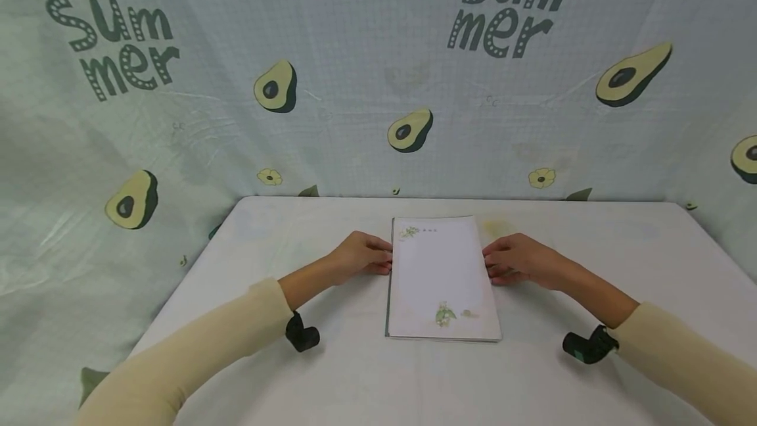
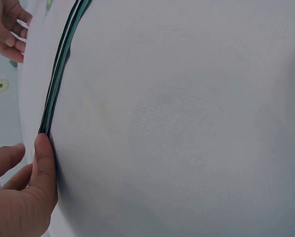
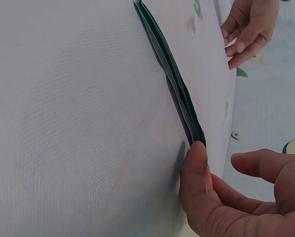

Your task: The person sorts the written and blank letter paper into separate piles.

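Observation:
A thin rectangular booklet or stack of sheets lies flat on the white table, its pale face printed with small green leaves and flowers. My left hand touches its left edge, and my right hand is at the right edge. In the left wrist view, a fingertip meets the dark green layered edge while another finger stays clear of it. Much the same shows in the right wrist view, where one fingertip rests against the green edge and the other fingers are spread apart.
The white-covered table extends around the booklet. Behind it and at the sides hangs a pale cloth printed with avocados and lettering. Black wrist cameras sit on both forearms, just below the beige sleeves.

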Motion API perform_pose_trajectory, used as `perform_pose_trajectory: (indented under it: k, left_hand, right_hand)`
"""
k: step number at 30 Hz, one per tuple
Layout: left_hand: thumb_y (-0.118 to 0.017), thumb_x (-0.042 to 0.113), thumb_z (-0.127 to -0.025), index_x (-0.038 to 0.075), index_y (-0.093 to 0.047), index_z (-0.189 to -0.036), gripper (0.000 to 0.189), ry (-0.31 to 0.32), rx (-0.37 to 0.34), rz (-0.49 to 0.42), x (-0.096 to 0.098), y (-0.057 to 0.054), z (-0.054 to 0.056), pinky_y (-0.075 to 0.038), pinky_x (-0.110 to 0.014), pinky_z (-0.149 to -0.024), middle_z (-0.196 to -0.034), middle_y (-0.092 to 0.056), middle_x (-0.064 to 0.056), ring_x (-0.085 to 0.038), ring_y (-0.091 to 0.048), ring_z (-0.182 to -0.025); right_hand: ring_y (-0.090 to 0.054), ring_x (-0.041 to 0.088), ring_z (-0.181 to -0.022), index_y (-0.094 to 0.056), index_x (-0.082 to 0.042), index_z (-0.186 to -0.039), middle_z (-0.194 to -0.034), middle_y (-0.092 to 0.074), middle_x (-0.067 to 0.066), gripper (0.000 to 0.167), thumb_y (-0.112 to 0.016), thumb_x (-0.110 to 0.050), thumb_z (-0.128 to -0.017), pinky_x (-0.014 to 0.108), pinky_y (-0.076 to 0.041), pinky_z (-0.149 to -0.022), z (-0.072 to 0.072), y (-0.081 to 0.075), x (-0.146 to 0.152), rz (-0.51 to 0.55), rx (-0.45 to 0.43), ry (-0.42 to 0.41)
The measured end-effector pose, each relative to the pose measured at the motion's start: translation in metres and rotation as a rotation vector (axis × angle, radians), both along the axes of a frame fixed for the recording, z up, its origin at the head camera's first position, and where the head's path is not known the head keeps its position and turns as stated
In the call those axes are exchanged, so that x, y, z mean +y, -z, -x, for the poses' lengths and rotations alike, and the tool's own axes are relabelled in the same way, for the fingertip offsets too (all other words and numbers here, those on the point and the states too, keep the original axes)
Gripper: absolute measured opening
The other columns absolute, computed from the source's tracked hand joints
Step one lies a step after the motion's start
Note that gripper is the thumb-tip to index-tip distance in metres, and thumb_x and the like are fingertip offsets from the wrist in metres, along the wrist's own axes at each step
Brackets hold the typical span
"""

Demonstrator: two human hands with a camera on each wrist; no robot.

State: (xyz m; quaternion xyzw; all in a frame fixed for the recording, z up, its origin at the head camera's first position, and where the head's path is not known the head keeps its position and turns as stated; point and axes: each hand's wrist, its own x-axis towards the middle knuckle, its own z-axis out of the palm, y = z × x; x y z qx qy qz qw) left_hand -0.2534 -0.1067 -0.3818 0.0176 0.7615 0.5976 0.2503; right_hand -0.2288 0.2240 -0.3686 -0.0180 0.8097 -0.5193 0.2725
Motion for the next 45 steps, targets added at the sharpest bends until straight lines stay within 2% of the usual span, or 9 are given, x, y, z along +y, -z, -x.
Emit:
perform_pose_trajectory:
  k: [6, 13, 21, 29, 35, 45]
  left_hand:
    - [-0.063, -0.005, -0.098, -0.010, -0.064, -0.127, 0.030, -0.030, 0.008, -0.028, 0.000, -0.001, -0.002, -0.063, -0.030, -0.082, -0.104, -0.070, -0.017, -0.016, -0.070, -0.081]
    - [-0.067, -0.004, -0.096, -0.009, -0.068, -0.121, 0.026, -0.050, 0.083, -0.031, 0.001, -0.002, -0.003, -0.063, -0.032, -0.084, -0.111, -0.070, -0.018, -0.013, -0.071, -0.082]
    - [-0.072, -0.005, -0.091, -0.009, -0.071, -0.114, 0.024, -0.139, 0.127, -0.089, 0.006, 0.005, -0.006, -0.064, -0.034, -0.080, -0.101, -0.075, -0.018, -0.016, -0.073, -0.078]
    - [-0.075, -0.007, -0.088, -0.011, -0.071, -0.113, 0.026, -0.217, 0.165, -0.112, 0.011, 0.008, -0.010, -0.063, -0.032, -0.080, -0.104, -0.075, -0.021, -0.015, -0.075, -0.081]
    - [-0.075, -0.007, -0.087, -0.008, -0.073, -0.112, 0.024, -0.259, 0.188, -0.113, 0.015, 0.008, -0.011, -0.064, -0.030, -0.079, -0.103, -0.076, -0.018, -0.013, -0.074, -0.079]
    - [-0.075, -0.007, -0.088, -0.006, -0.074, -0.113, 0.025, -0.303, 0.206, -0.151, 0.019, 0.007, -0.012, -0.063, -0.029, -0.080, -0.104, -0.075, -0.019, -0.019, -0.075, -0.089]
  right_hand:
    - [-0.066, 0.022, -0.097, -0.047, 0.014, -0.137, -0.120, -0.062, 0.022, 0.040, -0.055, -0.009, -0.104, 0.036, -0.063, -0.084, -0.001, 0.001, -0.002, -0.059, 0.068, -0.014]
    - [-0.068, 0.021, -0.093, -0.054, 0.009, -0.127, -0.111, -0.063, 0.019, 0.034, -0.063, -0.010, -0.101, 0.034, -0.064, -0.082, -0.001, 0.005, -0.007, -0.126, 0.168, 0.009]
    - [-0.070, 0.019, -0.087, -0.051, 0.006, -0.125, -0.113, -0.070, 0.019, 0.039, -0.071, -0.011, -0.096, 0.034, -0.063, -0.079, -0.003, 0.014, -0.012, -0.092, 0.246, 0.050]
    - [-0.071, 0.017, -0.084, -0.054, 0.005, -0.124, -0.109, -0.071, 0.018, 0.035, -0.070, -0.010, -0.097, 0.030, -0.063, -0.076, -0.005, 0.015, -0.015, -0.108, 0.309, 0.104]
    - [-0.071, 0.016, -0.083, -0.060, 0.006, -0.119, -0.104, -0.070, 0.016, 0.030, -0.071, -0.011, -0.097, 0.028, -0.063, -0.076, -0.006, 0.014, -0.016, -0.128, 0.378, 0.142]
    - [-0.074, 0.018, -0.087, -0.064, 0.005, -0.119, -0.106, -0.073, 0.017, 0.033, -0.073, -0.017, -0.096, 0.030, -0.064, -0.079, -0.005, 0.015, -0.011, -0.051, 0.407, 0.208]
